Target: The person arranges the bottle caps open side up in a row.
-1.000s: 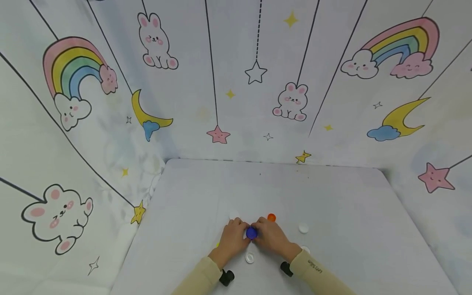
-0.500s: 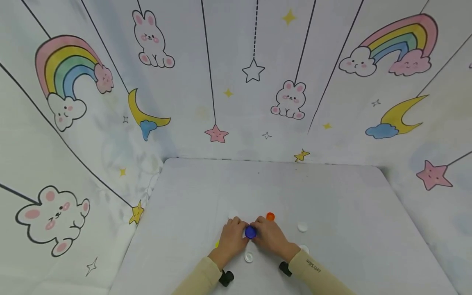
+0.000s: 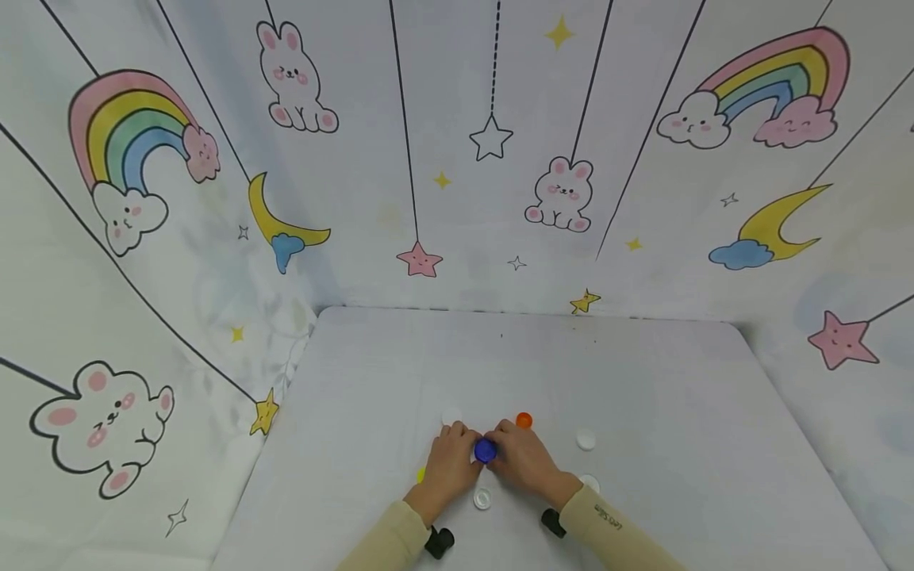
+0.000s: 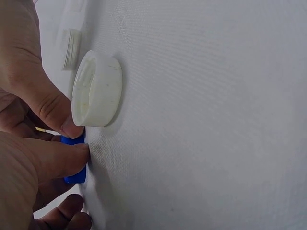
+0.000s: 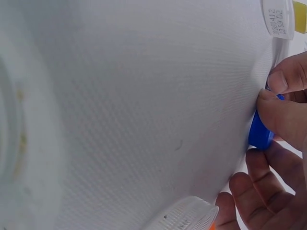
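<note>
A blue bottle cap point(image 3: 485, 451) lies at the table's lower middle, between my two hands. My left hand point(image 3: 455, 458) pinches it from the left, the thumb against its near side. From the right, my right hand point(image 3: 523, 458) pinches the same cap with thumb and fingers. In the left wrist view the blue cap point(image 4: 75, 179) stays low, against the white cloth, partly covered by both thumbs. The right wrist view shows more of the blue cap point(image 5: 260, 132) under the right thumb.
A white cap point(image 3: 482, 498) lies just in front of the hands. An orange cap point(image 3: 524, 420) sits behind the right hand. White caps point(image 3: 586, 440) lie farther right, and a yellow piece point(image 3: 421, 474) peeks out beside the left wrist. Black wrist devices point(image 3: 439, 542) sit by the sleeves.
The head view has shifted slightly. Both hands stay on the blue cap with almost no visible movement.
</note>
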Demonstrator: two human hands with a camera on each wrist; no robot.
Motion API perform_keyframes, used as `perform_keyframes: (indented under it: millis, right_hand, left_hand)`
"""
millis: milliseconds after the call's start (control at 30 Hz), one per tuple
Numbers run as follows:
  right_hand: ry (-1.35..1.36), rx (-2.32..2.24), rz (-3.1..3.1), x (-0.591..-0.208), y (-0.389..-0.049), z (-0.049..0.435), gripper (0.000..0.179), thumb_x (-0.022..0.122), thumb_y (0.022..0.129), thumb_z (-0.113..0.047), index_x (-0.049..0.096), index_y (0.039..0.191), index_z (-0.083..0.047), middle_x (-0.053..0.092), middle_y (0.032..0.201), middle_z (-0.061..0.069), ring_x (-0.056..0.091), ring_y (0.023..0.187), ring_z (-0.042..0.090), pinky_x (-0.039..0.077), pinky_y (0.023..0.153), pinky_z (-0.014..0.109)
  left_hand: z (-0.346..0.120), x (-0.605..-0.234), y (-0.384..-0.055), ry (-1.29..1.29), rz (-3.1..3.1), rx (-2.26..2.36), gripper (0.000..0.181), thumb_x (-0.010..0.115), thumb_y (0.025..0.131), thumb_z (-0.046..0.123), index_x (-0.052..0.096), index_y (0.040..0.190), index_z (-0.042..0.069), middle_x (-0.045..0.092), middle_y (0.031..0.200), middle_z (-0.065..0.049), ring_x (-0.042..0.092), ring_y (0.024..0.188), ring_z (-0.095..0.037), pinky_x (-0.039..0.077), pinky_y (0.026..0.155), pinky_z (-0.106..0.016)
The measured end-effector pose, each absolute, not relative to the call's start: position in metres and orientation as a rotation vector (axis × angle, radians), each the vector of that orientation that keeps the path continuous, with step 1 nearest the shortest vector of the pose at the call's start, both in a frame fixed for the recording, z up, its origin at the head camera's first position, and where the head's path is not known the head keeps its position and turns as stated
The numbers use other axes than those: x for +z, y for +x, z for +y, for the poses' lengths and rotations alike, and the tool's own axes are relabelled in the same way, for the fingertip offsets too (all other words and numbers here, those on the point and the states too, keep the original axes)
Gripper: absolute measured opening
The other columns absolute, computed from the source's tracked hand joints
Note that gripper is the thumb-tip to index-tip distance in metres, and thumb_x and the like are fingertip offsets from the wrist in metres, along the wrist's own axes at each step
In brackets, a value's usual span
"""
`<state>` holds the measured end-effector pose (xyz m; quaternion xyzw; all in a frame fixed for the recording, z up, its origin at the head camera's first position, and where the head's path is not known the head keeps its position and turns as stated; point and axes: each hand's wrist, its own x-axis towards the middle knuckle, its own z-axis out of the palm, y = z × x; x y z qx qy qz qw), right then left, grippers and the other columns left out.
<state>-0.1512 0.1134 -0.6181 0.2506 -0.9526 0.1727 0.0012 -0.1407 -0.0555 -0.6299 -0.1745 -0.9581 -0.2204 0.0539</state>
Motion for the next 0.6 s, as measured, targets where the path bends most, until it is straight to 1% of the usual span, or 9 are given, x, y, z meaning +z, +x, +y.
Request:
perform_keyframes:
  millis: [400, 600]
  right_hand:
    - [0.759, 0.579, -2.996, -0.6195, -0.1499, 0.1188, 0.041, 0.082, 0.078, -0.024, 0.068, 0.115, -0.012, 0.065, 0.1, -0.002, 0.062, 0.089, 0.014, 0.053, 0.081, 0.034]
    - [0.752, 0.628, -2.97, -0.6127, -0.1475, 0.1217, 0.042, 0.077, 0.083, -0.026, 0.065, 0.12, -0.011, 0.067, 0.106, 0.0, 0.064, 0.096, 0.016, 0.052, 0.084, 0.036]
  left_hand:
    - [-0.0531, -0.6321, -0.1373, -0.51, -2.861, -0.724, 0.034, 0.082, 0.076, 0.021, 0.069, 0.106, 0.011, 0.059, 0.092, -0.001, 0.053, 0.087, -0.02, 0.044, 0.072, -0.033]
    - [-0.0524, -0.6246, -0.1366, -0.511, -2.834, -0.786, 0.033, 0.079, 0.079, 0.019, 0.067, 0.108, 0.01, 0.066, 0.096, -0.001, 0.058, 0.087, -0.02, 0.046, 0.076, -0.035]
